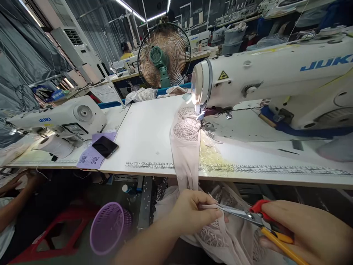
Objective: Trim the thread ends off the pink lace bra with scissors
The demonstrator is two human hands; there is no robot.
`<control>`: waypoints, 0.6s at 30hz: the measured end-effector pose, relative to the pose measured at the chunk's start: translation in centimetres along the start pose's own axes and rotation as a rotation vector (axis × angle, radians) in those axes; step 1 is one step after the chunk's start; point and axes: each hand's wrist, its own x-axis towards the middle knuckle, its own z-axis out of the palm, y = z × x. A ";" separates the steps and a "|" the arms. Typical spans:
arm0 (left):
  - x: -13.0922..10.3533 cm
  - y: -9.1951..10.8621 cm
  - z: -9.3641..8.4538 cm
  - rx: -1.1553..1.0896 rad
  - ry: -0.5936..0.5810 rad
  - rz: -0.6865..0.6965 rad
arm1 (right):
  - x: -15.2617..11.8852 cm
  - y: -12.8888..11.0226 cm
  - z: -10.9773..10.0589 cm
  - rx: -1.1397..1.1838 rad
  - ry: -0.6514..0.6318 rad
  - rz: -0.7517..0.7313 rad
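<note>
At the far left a co-worker's arm (11,208) lies low beside the desk (149,136), its hand partly out of view. On the desk's left end sit a white sewing machine (59,119), a paper roll (56,146) and a dark phone (105,146) resting on purple sheets (92,157). Below, on the floor, stand a red stool (52,235) and a purple basket (110,227).

The left hand (190,213) comes in from the bottom edge, forearm angled up to the right, fingers curled with thumb on top, pinching the pale pink lace garment (185,147) just below the desk's front edge. The garment runs from under the needle of the large Juki sewing machine (275,73), across the desk, over the edge and down into the lap area.

The right hand (306,232) enters from the lower right, closed around the red and yellow handles of the scissors (248,215). The blades point left, level, their tips touching the fabric held at the left hand's fingertips. A fan (164,55) stands behind the desk.
</note>
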 end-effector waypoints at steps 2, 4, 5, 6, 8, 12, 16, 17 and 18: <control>0.0 0.3 0.0 0.048 0.005 0.013 | -0.3 0.2 0.0 -0.013 0.016 -0.004; 0.0 0.6 0.0 0.088 0.006 0.018 | -0.4 0.2 -0.1 -0.029 0.053 -0.014; 0.0 0.6 -0.1 0.104 0.004 0.018 | -0.4 0.3 -0.1 -0.039 0.074 -0.025; 0.0 0.7 -0.1 0.119 0.002 0.017 | -0.4 0.2 -0.2 -0.051 0.092 -0.032; 0.0 0.7 -0.1 0.142 -0.002 0.024 | -0.3 0.2 -0.4 -0.070 0.106 -0.044; 0.1 0.7 -0.2 0.140 -0.010 0.010 | -0.4 0.2 -0.5 -0.084 0.084 -0.037; 0.1 0.7 -0.1 0.126 -0.011 -0.018 | -0.5 0.6 -0.1 -0.071 0.039 -0.001; 0.1 0.7 -0.1 0.125 -0.012 -0.021 | -0.6 0.7 0.2 -0.063 0.035 0.008; 0.2 0.8 -0.1 0.122 -0.013 -0.027 | -0.6 0.8 0.5 -0.059 0.053 0.019</control>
